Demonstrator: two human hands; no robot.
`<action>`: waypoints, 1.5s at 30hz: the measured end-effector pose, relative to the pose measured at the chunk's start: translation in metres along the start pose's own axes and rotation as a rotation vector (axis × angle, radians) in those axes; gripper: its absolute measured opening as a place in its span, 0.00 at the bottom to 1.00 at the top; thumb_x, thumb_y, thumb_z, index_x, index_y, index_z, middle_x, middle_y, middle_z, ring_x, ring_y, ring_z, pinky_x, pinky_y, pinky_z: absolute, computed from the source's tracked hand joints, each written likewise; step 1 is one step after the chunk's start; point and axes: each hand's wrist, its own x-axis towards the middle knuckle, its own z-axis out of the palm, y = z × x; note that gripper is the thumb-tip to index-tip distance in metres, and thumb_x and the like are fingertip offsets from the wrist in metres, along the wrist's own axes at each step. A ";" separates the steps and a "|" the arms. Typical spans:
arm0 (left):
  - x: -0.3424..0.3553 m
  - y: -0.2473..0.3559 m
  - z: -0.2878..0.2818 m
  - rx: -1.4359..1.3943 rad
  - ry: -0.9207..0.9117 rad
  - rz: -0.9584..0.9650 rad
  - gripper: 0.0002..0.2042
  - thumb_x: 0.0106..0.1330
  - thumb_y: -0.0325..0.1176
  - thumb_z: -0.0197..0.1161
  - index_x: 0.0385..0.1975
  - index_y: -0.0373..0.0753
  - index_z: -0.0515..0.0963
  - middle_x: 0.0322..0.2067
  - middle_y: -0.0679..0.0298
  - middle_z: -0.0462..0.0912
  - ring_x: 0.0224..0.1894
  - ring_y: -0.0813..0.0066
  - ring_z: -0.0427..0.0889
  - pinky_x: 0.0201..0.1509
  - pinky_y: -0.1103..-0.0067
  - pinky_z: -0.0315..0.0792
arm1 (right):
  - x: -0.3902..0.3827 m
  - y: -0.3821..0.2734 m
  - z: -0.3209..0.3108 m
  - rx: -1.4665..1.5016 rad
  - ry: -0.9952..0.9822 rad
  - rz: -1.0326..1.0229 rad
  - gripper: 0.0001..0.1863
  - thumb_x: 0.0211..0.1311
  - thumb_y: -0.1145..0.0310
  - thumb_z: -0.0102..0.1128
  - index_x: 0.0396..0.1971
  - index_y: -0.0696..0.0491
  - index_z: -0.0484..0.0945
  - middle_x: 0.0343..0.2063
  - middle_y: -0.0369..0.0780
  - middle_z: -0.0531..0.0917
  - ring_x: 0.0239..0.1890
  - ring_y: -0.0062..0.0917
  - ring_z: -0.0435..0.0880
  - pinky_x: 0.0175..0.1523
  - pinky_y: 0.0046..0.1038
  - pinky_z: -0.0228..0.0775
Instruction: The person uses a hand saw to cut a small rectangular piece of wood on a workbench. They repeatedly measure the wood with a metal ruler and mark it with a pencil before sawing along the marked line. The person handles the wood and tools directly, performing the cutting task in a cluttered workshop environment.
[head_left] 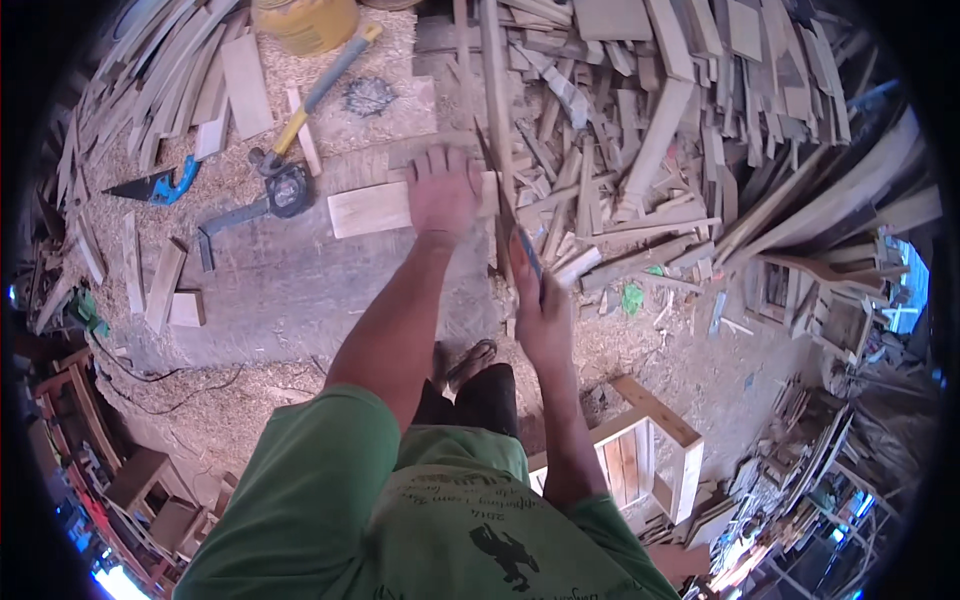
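Note:
My left hand [443, 193] lies flat across a short pale board [368, 209], its fingers apart and stretched over the far edge. The board rests crosswise on a worn wooden work surface [300, 310]. Just past the board's right end, my right hand [543, 318] is closed around the handle of a handsaw [503, 195]. The saw's thin blade points away from me and crosses close by that end, seen nearly edge-on. Whether its teeth are in the wood cannot be made out.
Left of the board lie a tape measure [289, 190], a metal square [235, 217], a hammer [315, 95] and a blue-handled saw [178, 184]. A yellow container [305, 25] stands behind. Scrap wood [660, 150] is heaped at right; a wooden frame [690, 435] sits near my right arm.

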 end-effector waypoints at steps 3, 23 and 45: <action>0.001 -0.002 0.006 0.035 0.015 -0.011 0.16 0.80 0.46 0.59 0.50 0.40 0.81 0.49 0.52 0.80 0.55 0.49 0.78 0.65 0.53 0.71 | -0.107 -0.026 -0.068 -0.132 -0.155 0.276 0.23 0.85 0.53 0.61 0.39 0.62 0.80 0.28 0.60 0.85 0.34 0.63 0.88 0.36 0.55 0.74; -0.048 -0.049 -0.058 -0.178 -0.181 0.304 0.47 0.70 0.65 0.70 0.84 0.47 0.67 0.78 0.46 0.66 0.82 0.42 0.62 0.86 0.40 0.53 | -0.132 -0.007 -0.118 -0.119 -0.073 0.157 0.25 0.84 0.52 0.63 0.59 0.61 0.85 0.24 0.42 0.82 0.26 0.26 0.80 0.33 0.37 0.72; -0.204 -0.320 -0.211 -0.619 0.069 -1.701 0.58 0.66 0.57 0.82 0.81 0.27 0.52 0.59 0.38 0.85 0.48 0.47 0.94 0.32 0.60 0.91 | -0.050 0.002 0.180 -0.695 -0.220 -0.670 0.47 0.67 0.62 0.70 0.85 0.52 0.64 0.65 0.55 0.82 0.63 0.55 0.83 0.65 0.52 0.81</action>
